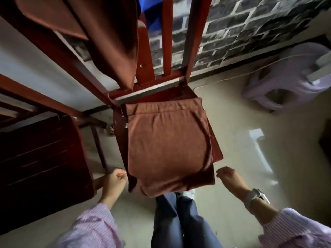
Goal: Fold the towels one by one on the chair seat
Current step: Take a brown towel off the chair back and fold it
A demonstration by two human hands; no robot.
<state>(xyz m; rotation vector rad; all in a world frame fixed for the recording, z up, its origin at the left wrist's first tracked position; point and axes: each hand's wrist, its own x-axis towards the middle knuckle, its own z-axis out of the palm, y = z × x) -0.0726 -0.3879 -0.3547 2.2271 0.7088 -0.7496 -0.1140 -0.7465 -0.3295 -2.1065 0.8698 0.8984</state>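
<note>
Your folded towel (166, 145) lies flat on the chair seat (217, 149), covering nearly all of it, with its near edge drooping a little over the front of the seat. A banded hem runs across its far end, close to the chair back (193, 38). Another brown towel (111, 42) hangs over the chair back at the far left, its lower corner pointing down toward the seat.

Your left hand (114, 181) sits just off the near left corner of the folded towel, fingers curled loosely and holding nothing. Your right hand (231, 178) sits just off the near right corner, also gripping nothing; whether its fingertips brush the cloth is hard to tell. The two hands are well apart, one on each side of the seat.

The cloth looks soft, light and limp, so it will sag and crease wherever it is unsupported. I judge the hanging towel is best pinched at two corners of one short edge, so it drops straight and spreads evenly. The folded one will likely slide easily on the smooth wooden seat, so press lightly when smoothing it.
</note>
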